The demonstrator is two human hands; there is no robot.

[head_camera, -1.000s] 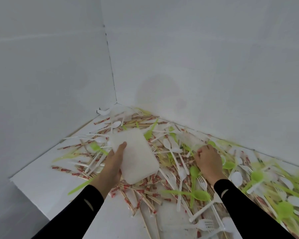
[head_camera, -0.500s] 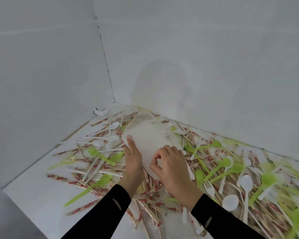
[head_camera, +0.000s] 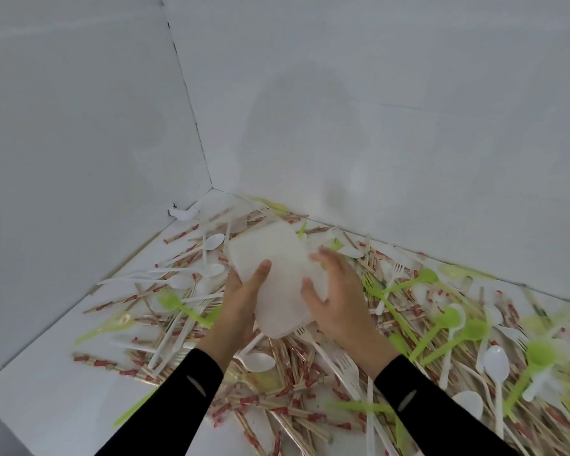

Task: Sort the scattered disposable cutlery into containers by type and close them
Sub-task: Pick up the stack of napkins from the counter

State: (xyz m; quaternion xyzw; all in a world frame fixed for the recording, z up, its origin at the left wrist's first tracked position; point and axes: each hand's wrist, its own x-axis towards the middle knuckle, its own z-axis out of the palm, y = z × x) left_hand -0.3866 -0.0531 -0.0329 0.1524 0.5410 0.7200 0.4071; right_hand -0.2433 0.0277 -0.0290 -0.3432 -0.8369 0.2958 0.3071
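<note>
White tabletop (head_camera: 40, 409) in a walled corner, cutlery (head_camera: 496, 360) strewn everywhere, bare room only front-left. You hold the translucent container (head_camera: 270, 278) over the pile near the corner. Left hand (head_camera: 241, 301) grips one side, thumb on top. Right hand (head_camera: 336, 301) has fingers spread round the other, prob. to open it. Walls (head_camera: 408, 126) close behind, so work toward yourself.

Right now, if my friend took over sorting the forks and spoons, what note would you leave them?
Left hand: grips the frosted white plastic container, thumb on top.
Right hand: holds its right edge.
Container: held over the pile; lid state unclear.
White plastic spoons, white plastic forks, green plastic spoons and red-wrapped wooden chopsticks lie mixed across the white table.
Done: nothing visibly sorted.
Left: sort everything by type, close containers.
</note>
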